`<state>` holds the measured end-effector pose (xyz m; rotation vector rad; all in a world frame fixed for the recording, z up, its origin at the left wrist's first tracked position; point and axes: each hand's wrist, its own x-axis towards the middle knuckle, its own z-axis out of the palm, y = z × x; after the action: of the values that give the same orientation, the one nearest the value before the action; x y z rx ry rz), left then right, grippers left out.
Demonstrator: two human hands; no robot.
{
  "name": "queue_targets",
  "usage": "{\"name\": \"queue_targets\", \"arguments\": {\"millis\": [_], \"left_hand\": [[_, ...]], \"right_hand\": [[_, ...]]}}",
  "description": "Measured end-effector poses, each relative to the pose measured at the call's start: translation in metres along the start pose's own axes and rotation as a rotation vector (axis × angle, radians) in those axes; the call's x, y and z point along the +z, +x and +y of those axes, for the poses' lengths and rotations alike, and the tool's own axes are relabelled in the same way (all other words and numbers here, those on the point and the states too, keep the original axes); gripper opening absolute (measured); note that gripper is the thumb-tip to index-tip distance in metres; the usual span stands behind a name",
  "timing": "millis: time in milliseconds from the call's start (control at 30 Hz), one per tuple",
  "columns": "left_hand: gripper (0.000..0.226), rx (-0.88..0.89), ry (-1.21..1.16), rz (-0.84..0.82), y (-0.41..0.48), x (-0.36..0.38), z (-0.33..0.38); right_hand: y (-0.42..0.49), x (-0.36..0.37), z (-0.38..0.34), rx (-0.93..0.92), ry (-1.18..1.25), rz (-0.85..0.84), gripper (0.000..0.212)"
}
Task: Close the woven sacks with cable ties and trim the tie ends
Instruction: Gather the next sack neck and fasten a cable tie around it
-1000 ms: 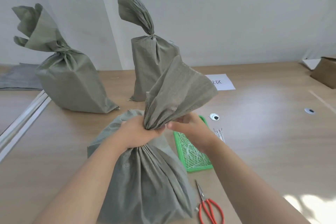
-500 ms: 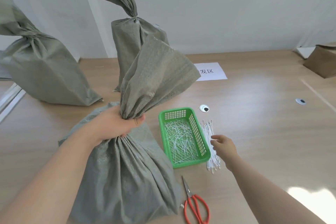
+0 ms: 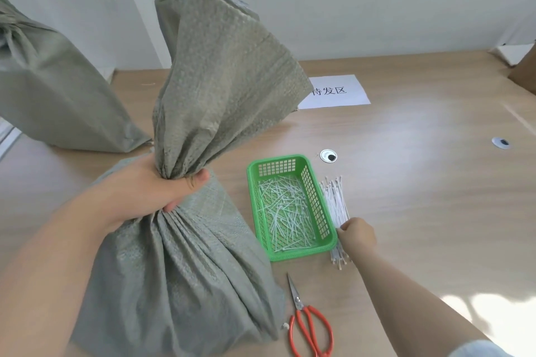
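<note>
Wooden table (image 3: 420, 182) bears green basket (image 3: 298, 254) between sack (image 3: 179, 269) and cable ties (image 3: 336, 203), scissors (image 3: 297, 298) nearby.

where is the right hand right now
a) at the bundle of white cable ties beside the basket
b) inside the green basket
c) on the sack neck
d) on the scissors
A: the right hand is down at the bundle of white cable ties just right of the green basket, while the left hand grips the neck of the sack.
</note>
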<state>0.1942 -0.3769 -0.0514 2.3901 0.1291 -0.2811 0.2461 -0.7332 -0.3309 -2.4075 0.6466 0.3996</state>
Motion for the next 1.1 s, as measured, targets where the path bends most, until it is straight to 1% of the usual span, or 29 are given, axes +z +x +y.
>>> {"name": "queue_targets", "arguments": {"millis": [67,167,267,333,400,467,533,567,633,767,967,1033,1100], "left_hand": [[0.064,0.012,-0.005,0.004,0.0,0.001,0.0],[0.076,0.011,-0.004,-0.02,-0.001,-0.001,-0.003],[0.073,0.004,0.005,-0.029,-0.002,-0.002,-0.004],[0.075,0.004,-0.005,-0.018,-0.003,-0.002,-0.004],[0.074,0.007,-0.006,-0.002,-0.003,-0.001,-0.005],[0.066,0.009,-0.006,0.014,-0.003,-0.001,-0.005],[0.064,0.005,-0.017,-0.002,-0.002,-0.002,-0.004],[0.064,0.002,-0.025,-0.007,-0.003,-0.002,-0.005],[0.063,0.002,-0.037,0.001,-0.005,-0.003,-0.003],[0.061,0.012,-0.012,0.026,-0.011,-0.005,0.001],[0.053,-0.048,-0.088,0.007,-0.016,-0.012,-0.007],[0.047,-0.043,-0.129,0.008,-0.021,-0.015,-0.006],[0.032,-0.015,-0.155,0.016,-0.024,-0.015,-0.007]], "right_hand": [[0.002,0.001,0.002,0.023,-0.013,0.004,0.023],[0.002,0.001,0.004,0.038,-0.033,-0.003,0.034],[-0.001,-0.002,0.006,0.046,-0.043,-0.016,0.038],[-0.002,-0.002,0.008,0.033,-0.037,-0.019,0.039],[-0.004,-0.003,0.009,0.022,-0.015,-0.014,0.037],[-0.009,-0.007,0.01,0.012,0.049,0.011,0.033],[-0.017,-0.011,0.01,0.013,0.149,0.028,0.025],[-0.021,-0.013,0.01,0.008,0.204,0.035,0.017],[-0.032,-0.017,0.012,-0.022,0.295,0.054,0.006],[-0.054,-0.026,0.011,-0.115,0.335,0.099,0.024],[-0.088,-0.056,-0.024,-0.22,0.476,0.21,0.019],[-0.1,-0.067,-0.044,-0.272,0.528,0.216,0.018],[-0.113,-0.075,-0.068,-0.334,0.582,0.208,0.018]]}}
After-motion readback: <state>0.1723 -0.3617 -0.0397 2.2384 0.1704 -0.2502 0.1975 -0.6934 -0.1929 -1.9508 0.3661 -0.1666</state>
